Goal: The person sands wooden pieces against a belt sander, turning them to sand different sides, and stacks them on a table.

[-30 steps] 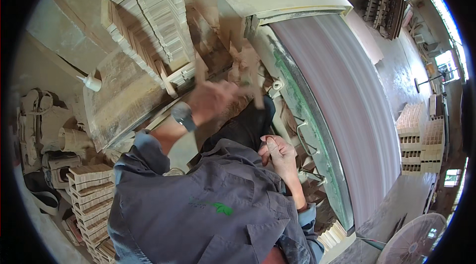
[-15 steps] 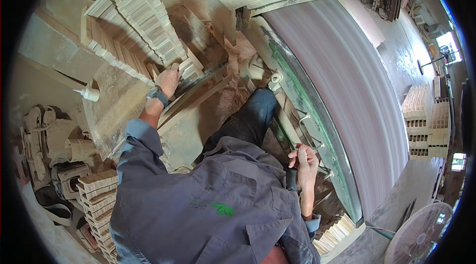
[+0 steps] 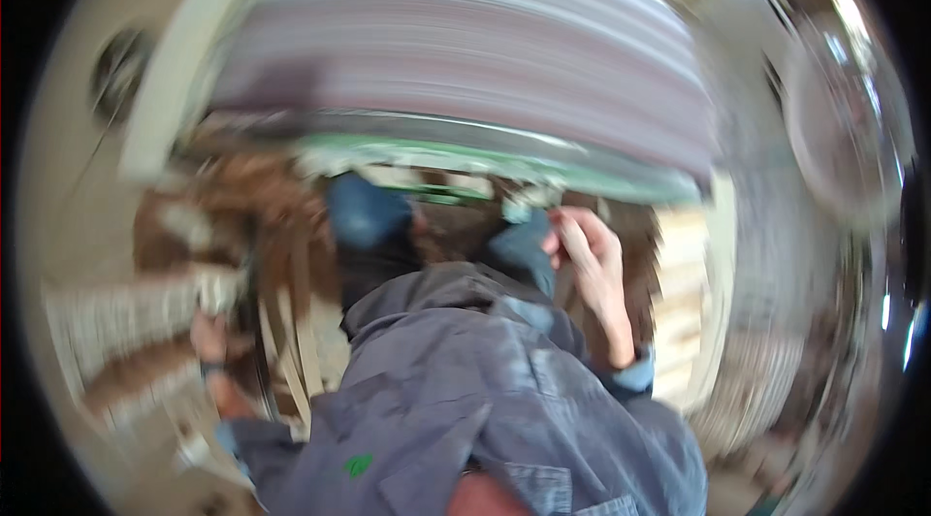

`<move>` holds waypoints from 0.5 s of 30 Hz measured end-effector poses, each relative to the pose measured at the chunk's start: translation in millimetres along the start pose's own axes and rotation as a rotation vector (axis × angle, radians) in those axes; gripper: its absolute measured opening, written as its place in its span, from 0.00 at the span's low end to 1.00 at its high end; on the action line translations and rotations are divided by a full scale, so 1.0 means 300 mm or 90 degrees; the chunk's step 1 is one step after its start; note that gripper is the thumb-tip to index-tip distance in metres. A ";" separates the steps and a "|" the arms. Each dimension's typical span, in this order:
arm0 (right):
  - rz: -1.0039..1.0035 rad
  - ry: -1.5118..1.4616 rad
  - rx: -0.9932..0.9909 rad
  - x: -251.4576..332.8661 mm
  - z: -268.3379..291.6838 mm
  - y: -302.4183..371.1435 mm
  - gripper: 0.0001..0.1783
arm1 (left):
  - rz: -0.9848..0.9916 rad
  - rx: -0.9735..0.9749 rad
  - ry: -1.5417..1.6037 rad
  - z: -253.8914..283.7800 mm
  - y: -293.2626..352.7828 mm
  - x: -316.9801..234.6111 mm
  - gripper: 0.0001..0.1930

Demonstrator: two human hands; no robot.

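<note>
Fingers [image 3: 574,240] of the right hand [image 3: 596,274] curl toward the thumb beside the right knee [image 3: 524,249]; whether they pinch anything, I cannot tell.
Out to the left, the left hand [image 3: 208,337] meets the near end of a stack of pale wooden pieces [image 3: 116,322], its grip lost in blur. Beyond the knees, a wide greyish-mauve belt [image 3: 456,50] runs crosswise above a green edge, with a round fan [image 3: 839,128] farther right.

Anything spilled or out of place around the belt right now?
Possibly: what looks like loose brown dust lies left of the left knee, near the left end of the wide belt, like spilled waste. The wooden stack by the left hand is too blurred to judge.
</note>
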State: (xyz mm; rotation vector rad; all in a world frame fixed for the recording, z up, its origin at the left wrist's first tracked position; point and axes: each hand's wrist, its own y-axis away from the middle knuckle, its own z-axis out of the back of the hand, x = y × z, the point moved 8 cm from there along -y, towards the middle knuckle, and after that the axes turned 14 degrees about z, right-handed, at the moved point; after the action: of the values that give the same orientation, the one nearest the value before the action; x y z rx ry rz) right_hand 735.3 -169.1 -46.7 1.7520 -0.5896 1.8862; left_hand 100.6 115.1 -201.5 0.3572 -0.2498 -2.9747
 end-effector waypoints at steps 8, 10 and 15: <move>0.078 -0.040 -0.355 0.072 0.422 0.310 0.15 | -0.051 0.083 -0.038 -0.037 0.043 -0.284 0.30; 0.091 0.014 -0.435 0.101 0.495 0.408 0.14 | -0.096 0.085 -0.067 0.016 0.063 -0.314 0.29; 0.283 0.316 -0.806 0.261 0.782 0.878 0.13 | -0.193 0.147 -0.167 -0.017 0.106 -0.339 0.28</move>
State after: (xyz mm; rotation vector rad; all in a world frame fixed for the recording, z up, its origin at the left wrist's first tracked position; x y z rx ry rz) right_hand 751.2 -515.4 55.1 0.3434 -1.5687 1.4552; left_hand 203.4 99.0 -177.9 0.0253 -0.6242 -3.2973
